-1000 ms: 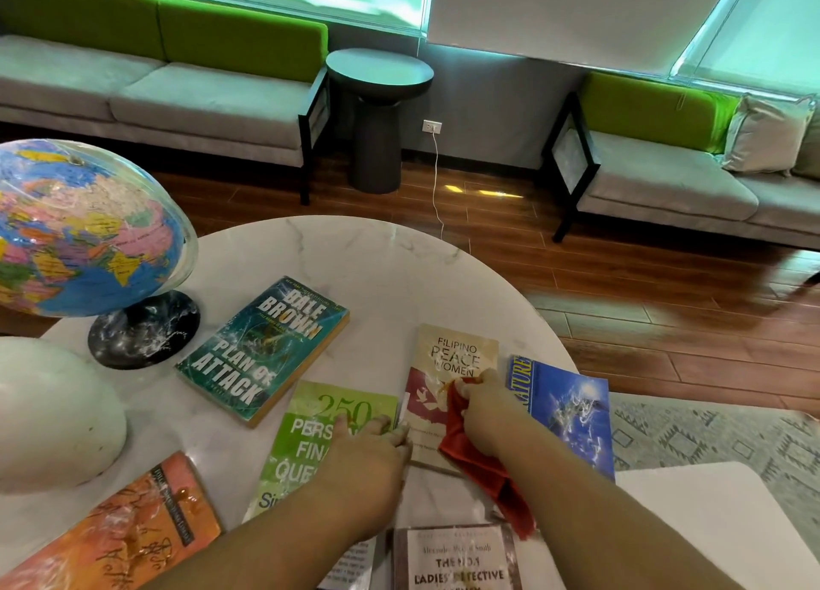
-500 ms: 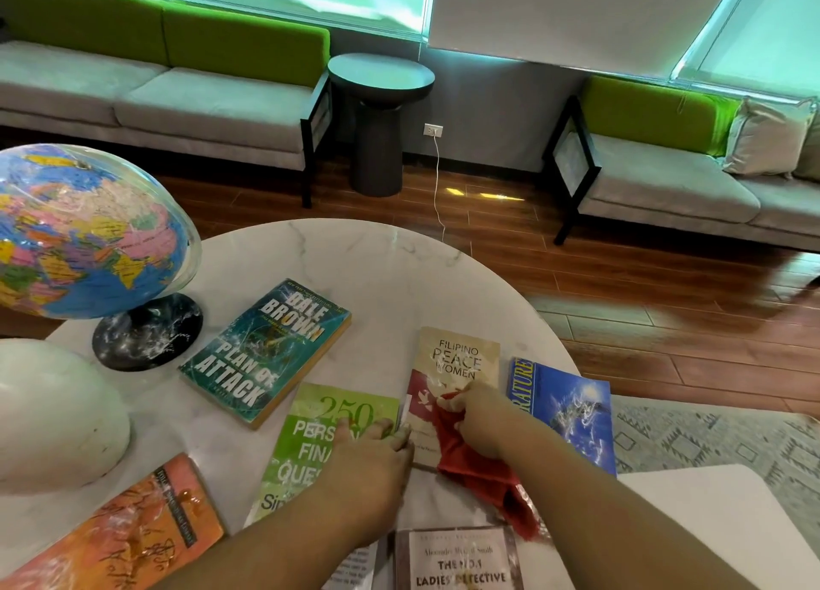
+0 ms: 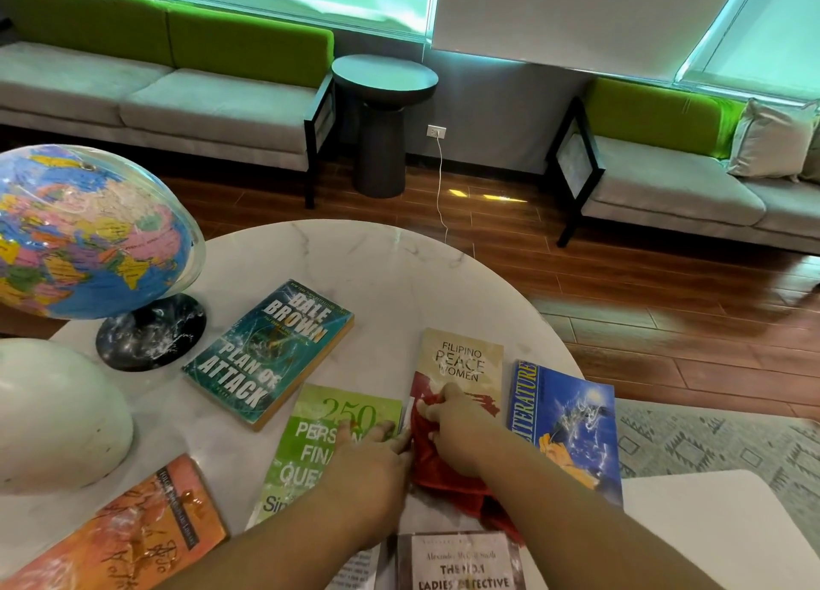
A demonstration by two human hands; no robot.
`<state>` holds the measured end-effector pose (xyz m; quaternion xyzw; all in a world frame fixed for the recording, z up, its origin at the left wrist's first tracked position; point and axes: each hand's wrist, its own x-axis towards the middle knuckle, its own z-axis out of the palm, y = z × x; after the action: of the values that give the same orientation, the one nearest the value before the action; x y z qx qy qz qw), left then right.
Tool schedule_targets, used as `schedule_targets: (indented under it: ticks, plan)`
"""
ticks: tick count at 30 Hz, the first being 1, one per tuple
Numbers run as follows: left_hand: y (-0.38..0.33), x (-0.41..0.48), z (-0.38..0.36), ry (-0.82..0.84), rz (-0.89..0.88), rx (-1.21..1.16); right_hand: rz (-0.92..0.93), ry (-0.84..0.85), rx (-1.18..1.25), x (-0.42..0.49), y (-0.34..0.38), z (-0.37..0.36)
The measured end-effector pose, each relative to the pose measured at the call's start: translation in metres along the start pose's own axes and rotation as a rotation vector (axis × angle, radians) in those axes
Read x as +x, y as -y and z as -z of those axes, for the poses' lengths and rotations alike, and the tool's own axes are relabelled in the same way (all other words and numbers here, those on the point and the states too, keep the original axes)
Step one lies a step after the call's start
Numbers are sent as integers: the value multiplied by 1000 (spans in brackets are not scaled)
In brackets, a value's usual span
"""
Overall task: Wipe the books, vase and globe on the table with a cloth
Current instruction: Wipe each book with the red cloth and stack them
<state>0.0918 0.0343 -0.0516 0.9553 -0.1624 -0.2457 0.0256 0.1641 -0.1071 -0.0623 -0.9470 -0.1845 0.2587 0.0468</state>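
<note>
1. Right hand (image 3: 457,429): fingers curled round red cloth (image 3: 443,478), pressing it on the beige book (image 3: 466,354), near right of table (image 3: 377,270).
2. Left hand (image 3: 368,469): fingers flat, steadying the green book (image 3: 310,456) beside it.
3. Globe (image 3: 88,234), far left; vase (image 3: 53,412), near left: no hand on either, likely unwiped.
4. Progress: books stage, judged under way.

left hand (image 3: 370,469), right hand (image 3: 461,434), both forearms (image 3: 577,523) bare

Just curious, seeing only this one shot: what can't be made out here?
Head view:
Filipino Peace Women book: lower cover hidden under the red cloth and right hand.
Green finance book: title partly covered by the left hand.
Detective book: cut off by the bottom edge.
White vase: cut off by the left edge.
</note>
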Motion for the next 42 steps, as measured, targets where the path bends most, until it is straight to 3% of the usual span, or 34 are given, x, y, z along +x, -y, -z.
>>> schedule_targets:
  ticks: [4, 9, 12, 14, 19, 22, 27, 32, 36, 38, 42]
  plan:
    - [3, -2, 0, -1, -7, 11, -77, -54, 154, 10, -3, 9]
    - [4, -1, -3, -8, -17, 8, -42, 22, 64, 9, -1, 11]
    - [6, 0, -2, 7, -24, 13, -134, -13, 117, 19, -9, 22]
    - [6, 1, -2, 23, -25, 19, -159, -24, 26, 25, -3, 24]
    - [7, 2, -5, 18, -30, 19, -62, 18, 18, 29, -5, 20]
    - [8, 3, -5, 17, -30, 22, -101, -63, -24, 34, -4, 22]
    - [8, 2, -6, 5, -31, 23, 10, 8, -25, 25, -9, 14]
    - [9, 1, -4, 6, -25, 17, -131, -38, -96, 22, -7, 16]
    - [8, 0, -6, -1, -24, 14, -60, 109, -138, 4, 5, 12]
    - [9, -1, -6, -10, -23, 6, -118, 152, -125, -2, -5, 18]
    - [6, 3, -3, -79, -6, 10, -180, 43, -122, -12, -18, 20]
